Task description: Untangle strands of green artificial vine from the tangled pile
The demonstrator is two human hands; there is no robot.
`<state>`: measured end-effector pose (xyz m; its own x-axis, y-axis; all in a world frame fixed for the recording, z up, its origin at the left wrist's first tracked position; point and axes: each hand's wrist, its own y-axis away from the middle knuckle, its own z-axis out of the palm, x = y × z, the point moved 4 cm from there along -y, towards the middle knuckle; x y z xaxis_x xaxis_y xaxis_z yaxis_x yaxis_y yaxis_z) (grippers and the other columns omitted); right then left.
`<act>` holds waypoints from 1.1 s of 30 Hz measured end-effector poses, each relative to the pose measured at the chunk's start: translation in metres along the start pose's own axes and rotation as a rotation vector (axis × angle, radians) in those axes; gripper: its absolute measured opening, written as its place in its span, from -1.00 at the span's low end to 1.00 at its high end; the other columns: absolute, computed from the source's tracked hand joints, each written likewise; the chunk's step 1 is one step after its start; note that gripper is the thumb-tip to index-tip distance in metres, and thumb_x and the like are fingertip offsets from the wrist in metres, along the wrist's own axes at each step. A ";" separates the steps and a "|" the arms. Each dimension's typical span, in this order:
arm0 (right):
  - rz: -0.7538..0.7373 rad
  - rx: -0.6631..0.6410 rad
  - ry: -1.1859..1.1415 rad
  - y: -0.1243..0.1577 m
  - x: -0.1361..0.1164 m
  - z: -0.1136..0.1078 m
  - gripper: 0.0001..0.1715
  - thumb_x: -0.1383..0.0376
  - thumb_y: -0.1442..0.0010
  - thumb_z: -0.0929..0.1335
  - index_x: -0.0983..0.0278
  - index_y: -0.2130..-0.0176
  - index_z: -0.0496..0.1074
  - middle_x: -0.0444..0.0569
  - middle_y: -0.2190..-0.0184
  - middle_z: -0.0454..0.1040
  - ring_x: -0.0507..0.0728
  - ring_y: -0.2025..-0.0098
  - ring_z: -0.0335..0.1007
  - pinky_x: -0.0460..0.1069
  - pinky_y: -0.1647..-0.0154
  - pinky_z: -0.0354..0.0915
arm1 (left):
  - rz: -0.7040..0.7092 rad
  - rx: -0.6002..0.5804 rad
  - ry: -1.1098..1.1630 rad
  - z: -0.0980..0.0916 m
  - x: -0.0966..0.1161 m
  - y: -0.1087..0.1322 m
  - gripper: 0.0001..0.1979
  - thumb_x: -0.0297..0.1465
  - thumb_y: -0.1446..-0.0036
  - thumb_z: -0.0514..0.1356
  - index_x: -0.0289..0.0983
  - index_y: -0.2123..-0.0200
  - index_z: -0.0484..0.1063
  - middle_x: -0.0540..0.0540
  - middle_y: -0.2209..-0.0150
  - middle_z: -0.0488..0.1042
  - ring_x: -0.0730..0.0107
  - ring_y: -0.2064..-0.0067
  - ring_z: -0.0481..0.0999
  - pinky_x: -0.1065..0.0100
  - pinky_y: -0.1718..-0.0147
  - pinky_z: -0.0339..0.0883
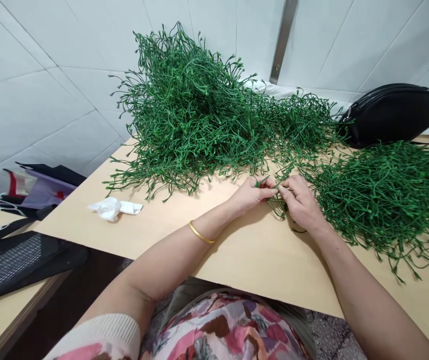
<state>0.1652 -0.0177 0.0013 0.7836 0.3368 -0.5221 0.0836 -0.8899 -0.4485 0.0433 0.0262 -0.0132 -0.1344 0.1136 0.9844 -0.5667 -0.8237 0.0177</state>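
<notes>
My left hand and my right hand meet over the table, thumbs and fingertips pinched close together. Between them is a thin green plant stem, looking like artificial greenery; its far end is hard to make out. A short green piece shows at my left fingers. A few loose stems hang or lie just below the fingertips. Beyond my hands rises a large heap of green stems with small budded tips. Another pile of the same stems lies beside my right hand and forearm.
The light wooden table runs up to a white tiled wall. At the back right stands a black bag. A crumpled white tissue lies on the left. Folded bags and dark fabric sit on a lower surface at far left.
</notes>
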 end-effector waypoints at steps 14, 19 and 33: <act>-0.242 -0.207 0.688 0.010 -0.029 0.005 -0.82 0.47 0.03 0.25 0.29 0.54 0.39 0.13 0.57 0.33 0.32 0.20 0.13 0.35 0.03 -0.04 | 0.195 -0.001 -0.937 0.020 0.010 0.009 -0.74 -0.62 0.29 0.12 -0.22 0.70 0.07 0.03 0.67 -0.03 0.30 0.46 0.24 0.34 0.36 0.07; -0.231 -0.241 0.662 0.020 -0.027 0.003 -0.72 0.49 0.11 0.29 0.27 0.74 0.20 0.09 0.70 0.26 0.27 0.32 0.14 0.34 0.13 -0.01 | 0.204 -0.056 -0.879 0.033 0.010 0.014 -0.65 -0.61 0.33 0.19 -0.23 0.73 0.01 0.04 0.67 -0.07 0.30 0.45 0.25 0.33 0.35 0.09; 0.100 -0.406 0.248 -0.012 -0.028 -0.028 -0.78 0.27 -0.16 0.16 0.25 0.47 0.27 -0.13 0.61 0.31 0.01 0.55 0.08 -0.06 0.44 -0.04 | -0.124 0.039 -0.007 0.001 0.014 0.007 -0.88 -0.57 0.23 0.23 -0.35 0.62 0.30 0.06 0.64 0.23 0.66 0.61 0.12 0.48 0.59 -0.06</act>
<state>0.1593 -0.0254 0.0413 0.9191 0.2036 -0.3373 0.1949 -0.9790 -0.0599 0.0384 0.0214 0.0006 -0.0596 0.2121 0.9754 -0.5464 -0.8247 0.1459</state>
